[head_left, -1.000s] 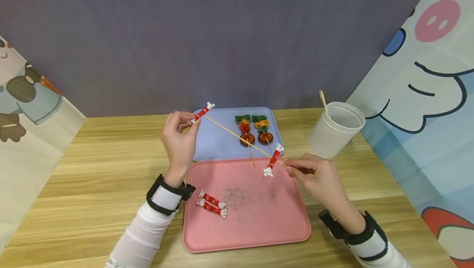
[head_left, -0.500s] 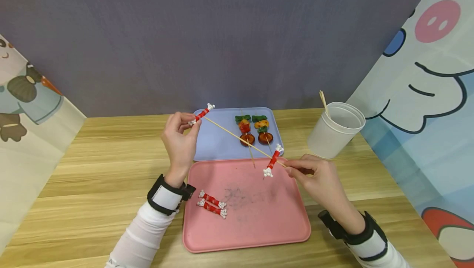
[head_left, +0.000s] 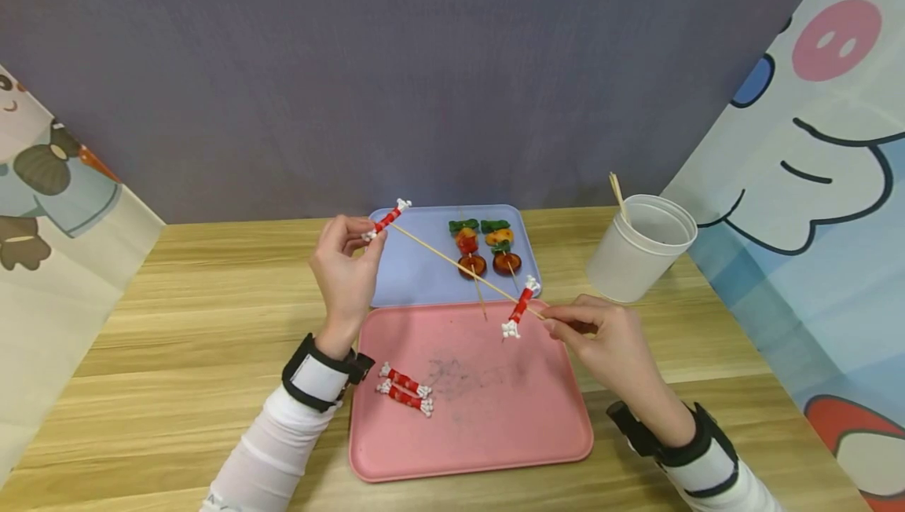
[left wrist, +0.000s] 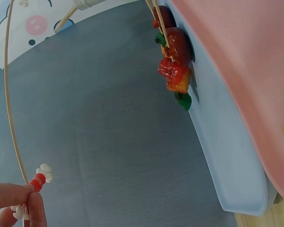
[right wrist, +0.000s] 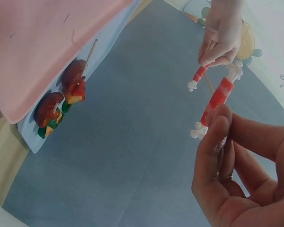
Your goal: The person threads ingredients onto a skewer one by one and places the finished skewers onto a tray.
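Note:
In the head view, a thin wooden skewer (head_left: 452,259) slants between my two hands above the trays. My left hand (head_left: 344,268) pinches a red roll (head_left: 387,219) with white knobbly ends, at the skewer's far left end. Thumb and fingertips of my right hand (head_left: 611,339) pinch the skewer's lower right end. Just beside those fingertips, a second red roll (right wrist: 219,100) sits crosswise on the skewer. Two more such rolls (head_left: 406,400) lie side by side on the left of the pink tray (head_left: 495,441).
Behind the pink tray, a blue tray (head_left: 410,276) bears two finished-looking skewers (head_left: 467,243) of brown, red, orange and green pieces. A white tub (head_left: 629,261) with several sticks (head_left: 618,194) stands at the right. A grey panel (head_left: 424,88) rises behind the wooden table (head_left: 177,339).
My left hand has shifted very slightly right and down with its roll. The right hand keeps its hold on the skewer, nearly still.

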A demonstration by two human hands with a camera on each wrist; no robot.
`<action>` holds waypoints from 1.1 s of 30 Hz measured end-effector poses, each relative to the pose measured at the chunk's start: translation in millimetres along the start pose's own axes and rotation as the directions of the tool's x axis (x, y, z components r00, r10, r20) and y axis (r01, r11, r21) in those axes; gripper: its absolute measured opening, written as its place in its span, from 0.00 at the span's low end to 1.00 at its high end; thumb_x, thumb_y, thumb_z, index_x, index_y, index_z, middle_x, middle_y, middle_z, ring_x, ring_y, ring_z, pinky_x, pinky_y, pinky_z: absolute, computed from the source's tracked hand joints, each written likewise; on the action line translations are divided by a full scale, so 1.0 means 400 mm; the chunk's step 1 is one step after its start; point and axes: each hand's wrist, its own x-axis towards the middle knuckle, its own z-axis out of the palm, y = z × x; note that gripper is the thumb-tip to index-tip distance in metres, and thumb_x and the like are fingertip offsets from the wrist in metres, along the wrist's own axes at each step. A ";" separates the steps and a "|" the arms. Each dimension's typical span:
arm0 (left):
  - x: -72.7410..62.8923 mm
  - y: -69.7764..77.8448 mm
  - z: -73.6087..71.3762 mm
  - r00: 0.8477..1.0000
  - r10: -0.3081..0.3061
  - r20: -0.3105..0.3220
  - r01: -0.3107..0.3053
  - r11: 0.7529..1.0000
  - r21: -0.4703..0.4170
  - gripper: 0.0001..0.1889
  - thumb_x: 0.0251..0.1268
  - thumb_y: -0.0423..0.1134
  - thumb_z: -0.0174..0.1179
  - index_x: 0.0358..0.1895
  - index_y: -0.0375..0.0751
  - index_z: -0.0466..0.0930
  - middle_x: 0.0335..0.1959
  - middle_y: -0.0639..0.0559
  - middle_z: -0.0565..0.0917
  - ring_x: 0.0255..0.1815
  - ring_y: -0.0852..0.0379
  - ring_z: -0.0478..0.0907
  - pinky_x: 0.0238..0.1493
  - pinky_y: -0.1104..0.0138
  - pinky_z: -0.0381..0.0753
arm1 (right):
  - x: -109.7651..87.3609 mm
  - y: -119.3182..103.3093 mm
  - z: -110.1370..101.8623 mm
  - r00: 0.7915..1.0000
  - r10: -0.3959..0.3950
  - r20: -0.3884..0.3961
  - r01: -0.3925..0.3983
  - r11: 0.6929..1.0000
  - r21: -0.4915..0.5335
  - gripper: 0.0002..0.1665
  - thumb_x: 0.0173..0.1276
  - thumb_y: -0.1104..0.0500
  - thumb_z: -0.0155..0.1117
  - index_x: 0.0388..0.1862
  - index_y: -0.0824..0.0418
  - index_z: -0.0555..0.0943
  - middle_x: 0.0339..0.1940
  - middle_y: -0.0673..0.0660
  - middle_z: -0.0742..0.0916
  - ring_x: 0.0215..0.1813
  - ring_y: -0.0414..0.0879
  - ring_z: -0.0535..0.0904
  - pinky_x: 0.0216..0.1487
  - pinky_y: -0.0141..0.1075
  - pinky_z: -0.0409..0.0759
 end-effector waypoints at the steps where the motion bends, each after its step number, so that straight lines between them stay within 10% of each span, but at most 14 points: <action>1: 0.000 0.000 0.001 1.000 0.000 -0.001 0.000 1.000 -0.001 0.06 0.51 0.22 0.66 0.29 0.25 0.77 0.34 0.36 0.79 0.35 0.50 0.78 0.38 0.76 0.80 | 0.000 0.000 0.000 1.000 0.002 0.002 -0.002 1.000 0.001 0.10 0.50 0.66 0.75 0.32 0.55 0.89 0.23 0.42 0.85 0.26 0.32 0.78 0.28 0.24 0.77; 21: -0.013 0.081 -0.002 0.999 0.032 -0.012 -0.033 0.996 -0.084 0.06 0.47 0.17 0.65 0.26 0.21 0.76 0.33 0.33 0.80 0.37 0.45 0.79 0.40 0.73 0.82 | -0.009 -0.012 0.003 0.999 0.022 0.028 -0.022 1.000 0.012 0.09 0.51 0.67 0.74 0.31 0.56 0.89 0.22 0.43 0.83 0.25 0.33 0.78 0.26 0.27 0.79; 33: -0.014 0.061 -0.002 0.999 0.046 -0.014 -0.048 0.993 -0.111 0.06 0.50 0.21 0.66 0.27 0.22 0.77 0.33 0.33 0.82 0.37 0.44 0.81 0.40 0.73 0.82 | -0.009 -0.007 0.004 1.000 0.000 0.012 0.000 1.000 0.003 0.10 0.50 0.67 0.75 0.32 0.56 0.89 0.23 0.42 0.83 0.26 0.33 0.78 0.28 0.25 0.79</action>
